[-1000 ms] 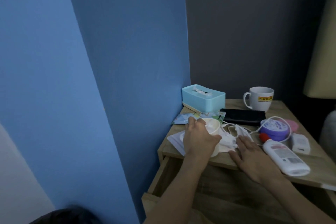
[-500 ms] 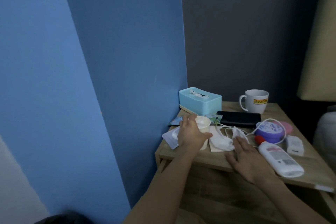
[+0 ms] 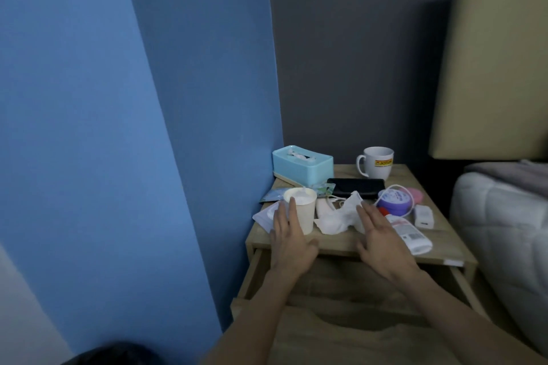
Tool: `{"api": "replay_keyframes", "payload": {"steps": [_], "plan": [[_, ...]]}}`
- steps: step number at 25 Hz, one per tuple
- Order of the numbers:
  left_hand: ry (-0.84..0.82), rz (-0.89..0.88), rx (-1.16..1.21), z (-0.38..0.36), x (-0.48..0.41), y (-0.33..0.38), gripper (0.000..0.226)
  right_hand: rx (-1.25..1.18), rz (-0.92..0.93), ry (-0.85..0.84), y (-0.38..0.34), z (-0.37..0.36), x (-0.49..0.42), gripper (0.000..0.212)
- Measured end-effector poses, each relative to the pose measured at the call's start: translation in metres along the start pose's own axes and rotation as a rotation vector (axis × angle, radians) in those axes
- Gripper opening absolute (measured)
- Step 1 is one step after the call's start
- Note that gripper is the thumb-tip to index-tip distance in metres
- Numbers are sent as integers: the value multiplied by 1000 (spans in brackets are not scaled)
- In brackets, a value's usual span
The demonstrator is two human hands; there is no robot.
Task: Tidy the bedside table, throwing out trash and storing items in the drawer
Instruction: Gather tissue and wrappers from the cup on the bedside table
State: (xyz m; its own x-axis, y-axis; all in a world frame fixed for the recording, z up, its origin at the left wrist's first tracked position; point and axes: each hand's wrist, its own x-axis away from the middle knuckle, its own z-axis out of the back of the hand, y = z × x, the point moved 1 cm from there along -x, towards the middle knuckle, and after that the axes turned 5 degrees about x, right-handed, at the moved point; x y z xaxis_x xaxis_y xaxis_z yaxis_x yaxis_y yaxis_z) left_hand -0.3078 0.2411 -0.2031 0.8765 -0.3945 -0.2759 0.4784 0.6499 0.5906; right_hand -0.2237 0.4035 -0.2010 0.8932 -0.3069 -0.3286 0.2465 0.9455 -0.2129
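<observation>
A wooden bedside table (image 3: 338,243) carries a cream paper cup (image 3: 302,210) with white tissue inside, standing upright at its front left. My left hand (image 3: 289,238) hovers flat and open just in front of the cup, fingertips overlapping it. Crumpled white tissues (image 3: 336,221) lie mid-front. My right hand (image 3: 382,241) is open, fingers spread, beside the tissues and over a lying white lotion bottle (image 3: 410,235). The drawer (image 3: 350,284) below stands pulled out.
Further back are a light blue tissue box (image 3: 302,164), a white mug (image 3: 378,161), a black phone (image 3: 355,187), a purple jar (image 3: 394,201) wrapped by a white cable, a white charger (image 3: 424,216) and flat packets (image 3: 268,216). A bed (image 3: 504,216) borders the right, a blue wall the left.
My left hand has let go of the paper cup and drawn back toward me. My right hand has also pulled back slightly from the tissues. The cup stands free.
</observation>
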Motion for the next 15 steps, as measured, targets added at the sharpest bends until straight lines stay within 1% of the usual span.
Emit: {"api": "replay_keyframes", "payload": {"steps": [2, 4, 7, 9, 12, 15], "plan": [[-71, -10, 19, 10, 7, 8, 97, 26, -39, -48, 0, 12, 13, 82], [-96, 9, 51, 18, 15, 17, 99, 50, -40, -95, 2, 24, 23, 85], [-145, 31, 79, 35, 38, 24, 95, 60, -66, -151, -10, 45, 44, 82], [-148, 8, 86, 48, 54, 27, 86, 63, -83, -145, -18, 55, 55, 77], [-158, -30, 126, 67, 67, 22, 66, 79, -73, -150, -31, 59, 65, 66], [-193, -81, 174, 83, 61, 15, 50, 63, -84, -172, -44, 69, 54, 61]]}}
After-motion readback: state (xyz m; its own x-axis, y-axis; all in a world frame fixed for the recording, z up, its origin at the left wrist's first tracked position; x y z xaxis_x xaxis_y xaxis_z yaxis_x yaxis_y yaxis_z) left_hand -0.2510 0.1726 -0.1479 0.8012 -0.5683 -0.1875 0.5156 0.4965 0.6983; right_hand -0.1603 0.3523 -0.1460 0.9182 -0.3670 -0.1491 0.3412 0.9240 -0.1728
